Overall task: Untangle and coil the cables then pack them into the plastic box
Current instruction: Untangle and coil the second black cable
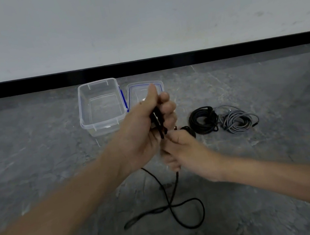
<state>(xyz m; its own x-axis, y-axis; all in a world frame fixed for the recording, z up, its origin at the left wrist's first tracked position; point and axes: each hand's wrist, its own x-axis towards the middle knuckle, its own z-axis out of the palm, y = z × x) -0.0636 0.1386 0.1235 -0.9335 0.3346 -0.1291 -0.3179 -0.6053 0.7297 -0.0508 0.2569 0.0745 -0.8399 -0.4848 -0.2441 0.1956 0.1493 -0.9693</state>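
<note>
A black cable (171,200) is gripped at frame centre by curled fingers of the left hand (144,131) and right hand (183,149).

No legible text, labels, brands or numbers on the plastic box (101,105), its lid (138,93) or the cables.

My left forearm (63,209) and right forearm (281,178) are bare as far back as they show, with nothing worn at either wrist. My left hand (142,131) and right hand (185,149) are bare too, fingers slightly blurred.
</note>
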